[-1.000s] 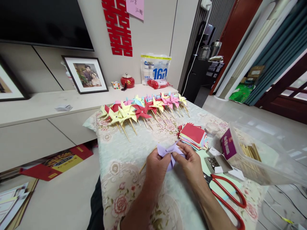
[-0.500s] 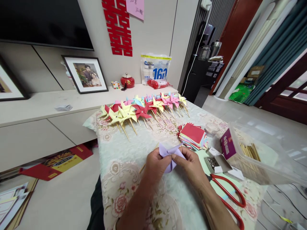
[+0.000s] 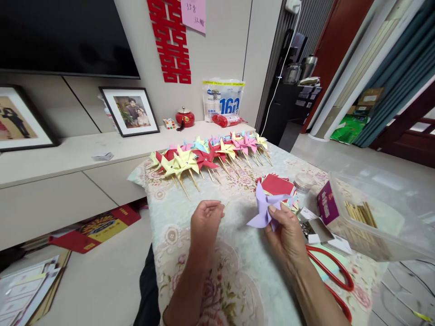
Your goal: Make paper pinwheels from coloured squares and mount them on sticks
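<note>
My right hand (image 3: 288, 233) pinches a folded purple paper pinwheel (image 3: 263, 209) and holds it up just in front of the stack of coloured paper squares (image 3: 277, 186). My left hand (image 3: 205, 222) is closed in a pinch on a thin wooden stick (image 3: 225, 206), whose tip pokes out past my fingers. The two hands are apart above the flowered tablecloth (image 3: 238, 276).
A row of finished pinwheels (image 3: 207, 154) on sticks lies across the far end of the table. Red-handled scissors (image 3: 331, 276), a small open box of pins (image 3: 311, 229), a purple box (image 3: 326, 207) and a clear tub of sticks (image 3: 374, 217) sit at right.
My hands were together on the purple pinwheel. Now they have parted: the right carried the pinwheel to the right, the left pulled away with the stick. The camera tilted slightly.
</note>
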A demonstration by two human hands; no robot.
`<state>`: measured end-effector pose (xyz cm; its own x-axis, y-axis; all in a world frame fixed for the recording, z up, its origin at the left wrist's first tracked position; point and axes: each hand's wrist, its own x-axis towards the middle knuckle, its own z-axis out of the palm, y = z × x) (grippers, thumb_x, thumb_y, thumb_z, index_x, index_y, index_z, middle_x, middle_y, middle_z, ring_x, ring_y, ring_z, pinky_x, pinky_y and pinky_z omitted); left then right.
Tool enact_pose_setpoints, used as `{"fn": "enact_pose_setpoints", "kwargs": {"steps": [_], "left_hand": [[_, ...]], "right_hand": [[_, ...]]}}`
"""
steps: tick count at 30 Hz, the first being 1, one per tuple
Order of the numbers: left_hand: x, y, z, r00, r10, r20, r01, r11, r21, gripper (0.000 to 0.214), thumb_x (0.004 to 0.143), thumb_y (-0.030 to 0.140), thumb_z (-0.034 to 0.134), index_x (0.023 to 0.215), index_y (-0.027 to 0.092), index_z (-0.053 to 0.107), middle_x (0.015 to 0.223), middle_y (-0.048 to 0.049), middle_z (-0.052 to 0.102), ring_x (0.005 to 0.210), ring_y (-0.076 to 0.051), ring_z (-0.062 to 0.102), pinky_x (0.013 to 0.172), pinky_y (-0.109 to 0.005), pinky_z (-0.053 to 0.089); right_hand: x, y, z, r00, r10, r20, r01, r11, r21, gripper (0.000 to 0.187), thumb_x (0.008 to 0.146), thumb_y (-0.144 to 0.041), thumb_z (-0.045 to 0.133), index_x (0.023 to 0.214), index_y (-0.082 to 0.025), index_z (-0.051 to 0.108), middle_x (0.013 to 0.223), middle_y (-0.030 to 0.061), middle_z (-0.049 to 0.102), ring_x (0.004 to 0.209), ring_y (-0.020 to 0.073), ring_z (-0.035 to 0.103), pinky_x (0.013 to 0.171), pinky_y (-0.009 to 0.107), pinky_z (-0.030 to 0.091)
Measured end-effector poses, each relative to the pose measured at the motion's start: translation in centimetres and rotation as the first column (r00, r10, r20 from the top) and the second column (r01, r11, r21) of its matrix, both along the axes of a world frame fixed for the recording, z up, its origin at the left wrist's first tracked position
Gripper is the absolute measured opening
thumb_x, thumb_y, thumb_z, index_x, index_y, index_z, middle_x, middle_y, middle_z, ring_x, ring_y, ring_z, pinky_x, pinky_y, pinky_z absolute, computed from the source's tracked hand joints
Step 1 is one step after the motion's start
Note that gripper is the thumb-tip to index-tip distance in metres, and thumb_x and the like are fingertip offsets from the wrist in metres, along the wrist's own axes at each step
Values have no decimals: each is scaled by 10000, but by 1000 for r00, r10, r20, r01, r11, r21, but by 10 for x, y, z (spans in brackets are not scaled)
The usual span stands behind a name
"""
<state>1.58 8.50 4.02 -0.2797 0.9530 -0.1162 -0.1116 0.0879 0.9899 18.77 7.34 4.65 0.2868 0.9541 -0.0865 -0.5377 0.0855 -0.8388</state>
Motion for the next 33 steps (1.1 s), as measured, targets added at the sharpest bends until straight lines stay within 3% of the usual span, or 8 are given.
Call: {"fn": "enact_pose_setpoints", "kwargs": {"steps": [5,9,15,17,20,23,28,33], "left_hand": [[-6,2,-6,633,-67,-772,20,997,-70,160,809,188,591,965,187,625,997,-92,676,910,-246,632,793,-341,453],[7,13,-3,341,-217,-915,139,974,-179,174,860,147,556,1012,163,639,1087,-156,661,1099,-319,570,891,-390,432],[22,30,6,474,-244,-846,179,967,-179,197,802,4,531,833,152,656,979,-160,687,1022,-299,629,875,-390,455],[26,31,11,636,-211,-742,195,975,-110,165,831,61,530,845,167,655,921,-106,691,913,-238,662,833,-350,484],[34,29,24,986,-153,69,156,987,-30,73,799,196,624,863,163,616,749,-30,643,679,-163,651,682,-290,518],[39,29,44,806,-111,581,135,991,3,290,581,190,797,783,160,591,680,10,613,593,-115,604,592,-228,477],[44,29,77,813,-90,576,58,996,73,315,619,304,825,808,158,619,728,5,650,458,-37,444,424,-177,261],[43,18,69,866,-59,496,18,996,87,349,660,410,831,832,147,681,657,17,610,455,-41,425,428,-179,240]], "right_hand": [[6,3,0,998,17,-55,-14,998,59,209,644,-255,841,813,-215,725,747,5,742,662,179,676,703,324,591],[4,2,1,994,37,-102,-33,999,42,212,617,-240,849,783,-210,721,754,10,750,667,180,684,711,326,605],[6,0,4,992,69,-107,-63,996,58,220,630,-267,853,809,-204,743,761,22,753,662,190,688,740,357,602],[5,-2,6,988,102,-113,-93,993,77,223,636,-285,861,812,-205,749,743,23,748,640,187,680,715,349,597],[1,-5,8,975,185,-120,-174,980,95,239,629,-307,875,818,-214,763,726,24,741,627,184,670,691,336,588],[-5,-10,8,956,266,-127,-256,963,90,281,628,-319,876,874,-213,792,777,47,756,645,189,671,689,330,580],[-10,-14,11,914,395,-91,-386,917,105,347,584,-373,894,882,-217,806,767,65,749,651,190,661,626,291,542],[-9,-16,11,909,409,-78,-400,910,105,359,553,-396,888,856,-220,810,723,68,734,645,206,658,615,299,537]]}}
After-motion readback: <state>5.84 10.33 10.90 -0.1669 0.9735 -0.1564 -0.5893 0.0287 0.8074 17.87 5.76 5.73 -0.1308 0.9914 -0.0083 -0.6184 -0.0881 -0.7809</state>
